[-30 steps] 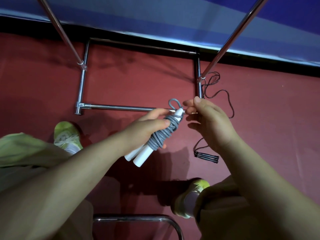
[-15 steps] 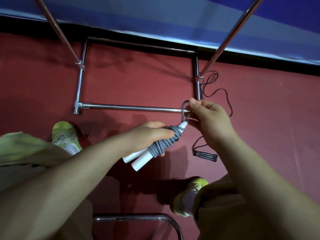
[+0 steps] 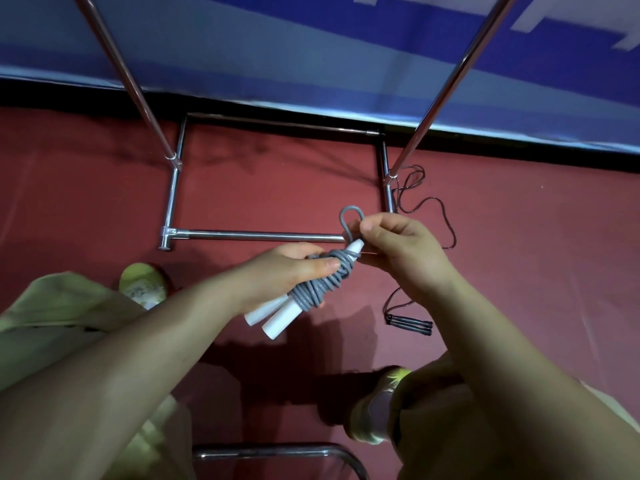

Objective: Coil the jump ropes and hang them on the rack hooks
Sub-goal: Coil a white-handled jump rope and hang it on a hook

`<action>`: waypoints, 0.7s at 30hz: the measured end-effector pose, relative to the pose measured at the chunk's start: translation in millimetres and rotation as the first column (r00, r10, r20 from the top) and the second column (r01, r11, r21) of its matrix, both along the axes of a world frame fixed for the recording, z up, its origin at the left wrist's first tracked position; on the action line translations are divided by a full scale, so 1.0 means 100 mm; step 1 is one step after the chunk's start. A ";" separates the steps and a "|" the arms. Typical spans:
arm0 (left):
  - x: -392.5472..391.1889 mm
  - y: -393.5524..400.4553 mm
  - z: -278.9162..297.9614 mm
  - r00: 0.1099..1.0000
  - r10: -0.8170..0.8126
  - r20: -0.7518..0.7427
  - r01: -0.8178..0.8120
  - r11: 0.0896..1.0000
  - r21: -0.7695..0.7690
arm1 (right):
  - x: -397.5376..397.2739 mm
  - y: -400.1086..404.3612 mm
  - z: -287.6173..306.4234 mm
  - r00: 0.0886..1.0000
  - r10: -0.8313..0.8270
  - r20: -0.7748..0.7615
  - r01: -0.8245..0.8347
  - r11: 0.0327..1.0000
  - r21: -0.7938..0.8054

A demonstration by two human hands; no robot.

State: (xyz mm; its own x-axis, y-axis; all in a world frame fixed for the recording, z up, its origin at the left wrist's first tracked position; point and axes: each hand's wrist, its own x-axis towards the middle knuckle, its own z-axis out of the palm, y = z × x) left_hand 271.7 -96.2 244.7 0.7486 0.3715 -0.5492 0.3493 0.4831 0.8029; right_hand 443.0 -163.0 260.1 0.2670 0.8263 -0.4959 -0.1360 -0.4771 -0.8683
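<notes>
Red floor (image 3: 277, 188) fills most of the view, blue wall panel (image 3: 311, 46) along the top edge with a black strip under it. Chrome rack frame (image 3: 256, 235) sits on the floor, rectangular base, two slanted poles rising toward the top corners. Curved chrome tube (image 3: 277, 450) at the bottom edge.

Left hand (image 3: 291, 268) is wrapped around a grey jump rope (image 3: 322, 285), fingers closed on the bundle, thumb pressed on top of the coils. Rope is wound tightly around its two white handles (image 3: 273, 317), which stick out below the hand side by side, pointing down-left. Bundle is held in the air above the floor, in front of the rack's near bar.

Right hand (image 3: 401, 251) is at the top end of the bundle, thumb and forefinger pinched together on the rope just below a small grey loop (image 3: 350, 218) that stands up above the fingers. Other fingers curled in.

Second rope, a thin black jump rope (image 3: 436, 216), lies loose and uncoiled on the floor to the right, its cord trailing from the rack's right corner down to black handles (image 3: 410, 324) lying together, well apart from the hands.

Yellow-green shoes (image 3: 142, 285) on the floor, one left, one lower right (image 3: 377, 410). Pale green clothing at the lower left.
</notes>
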 end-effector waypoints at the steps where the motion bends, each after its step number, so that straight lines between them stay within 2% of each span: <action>1: -0.02 -0.01 0.06 1.000 -0.010 0.024 0.009 1.000 0.018 | -0.01 -0.02 0.07 1.000 -0.017 0.010 0.017 1.000 0.016; 5: -0.03 -0.07 0.39 0.997 -0.004 0.083 -0.004 0.996 0.093 | -0.12 -0.07 0.42 0.994 -0.107 0.028 0.103 0.987 0.122; 10: 0.05 -0.13 1.05 0.981 0.093 0.169 -0.128 0.969 0.212 | -0.20 -0.08 1.15 0.969 -0.245 0.019 0.230 0.930 0.289; 16: 0.17 -0.19 1.87 0.968 0.090 0.235 -0.154 0.951 0.269 | -0.16 -0.13 1.94 0.948 -0.316 0.022 0.282 0.872 0.401; 19: 0.21 -0.18 2.32 0.976 0.030 0.216 -0.109 0.925 0.364 | -0.12 -0.17 2.39 0.934 -0.343 0.102 0.261 0.848 0.460; 21: 0.25 -0.13 2.63 0.976 0.010 0.217 -0.098 0.911 0.402 | -0.07 -0.17 2.67 0.927 -0.361 0.098 0.270 0.828 0.491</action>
